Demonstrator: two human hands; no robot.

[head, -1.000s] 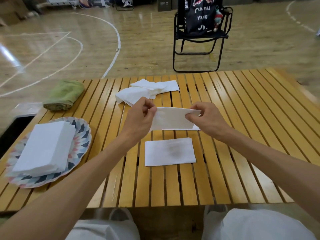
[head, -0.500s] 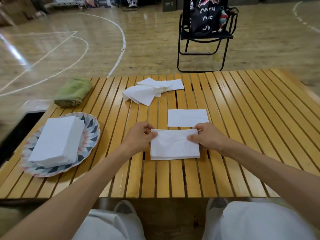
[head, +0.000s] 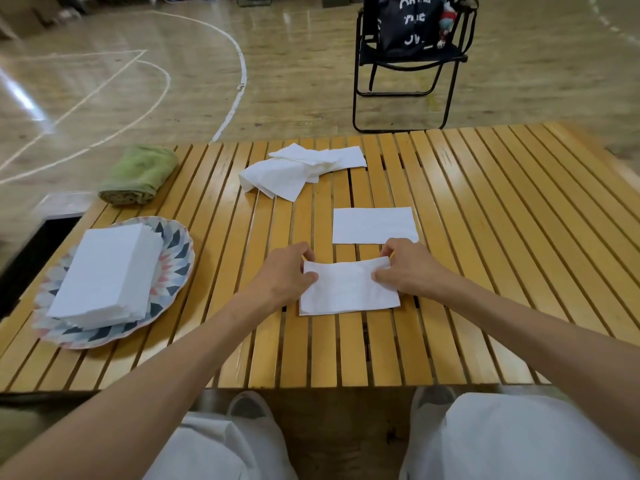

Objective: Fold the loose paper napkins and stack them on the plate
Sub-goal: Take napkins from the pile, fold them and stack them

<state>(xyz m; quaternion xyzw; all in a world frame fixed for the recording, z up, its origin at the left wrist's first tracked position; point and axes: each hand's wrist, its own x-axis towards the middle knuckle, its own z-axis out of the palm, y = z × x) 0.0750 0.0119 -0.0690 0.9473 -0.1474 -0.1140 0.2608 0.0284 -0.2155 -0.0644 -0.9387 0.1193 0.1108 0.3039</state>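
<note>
I judge a fold is mid-way: my left hand [head: 287,271] and right hand [head: 407,268] pinch the white paper napkin [head: 348,289] on the slatted wooden tabletop [head: 485,237]; next, crease it, then stack it on the patterned plate [head: 173,258].

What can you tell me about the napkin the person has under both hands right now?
The napkin is white, thin crinkled paper, folded into a rectangle and lying flat on the slatted wooden table, its far edge slightly lifted. The left hand pinches its left end, the right hand its right end. It sits just nearer than another folded napkin, not touching it.
</note>
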